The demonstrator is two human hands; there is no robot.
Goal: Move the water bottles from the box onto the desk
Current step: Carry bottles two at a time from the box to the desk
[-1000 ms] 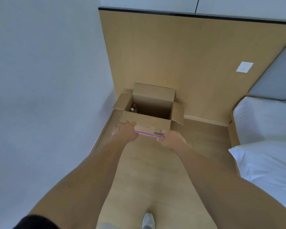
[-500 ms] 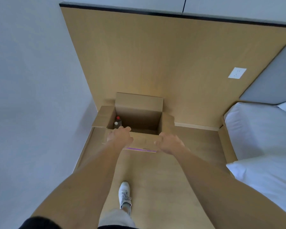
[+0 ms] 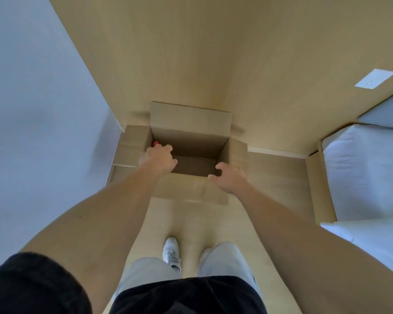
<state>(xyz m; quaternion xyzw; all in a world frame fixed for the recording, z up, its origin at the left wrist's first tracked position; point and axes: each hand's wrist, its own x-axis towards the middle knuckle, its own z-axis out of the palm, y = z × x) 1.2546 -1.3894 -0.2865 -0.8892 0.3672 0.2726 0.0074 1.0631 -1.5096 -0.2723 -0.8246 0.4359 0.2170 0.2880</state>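
Where a pale wall meets a wood-panelled wall, an open brown cardboard box (image 3: 191, 141) sits on the wooden floor (image 3: 270, 177), its four flaps folded outward. Just right of it is a bed (image 3: 368, 168) with white bedding. Both bare arms reach down toward the box. The left hand (image 3: 159, 158) dips into the box's left inner corner, fingers curled; whether it grips anything cannot be told. The right hand (image 3: 230, 176) hovers over the near right rim, fingers loosely spread, holding nothing. Only a small red bottle cap (image 3: 156, 143) shows, peeking out beside the left hand.
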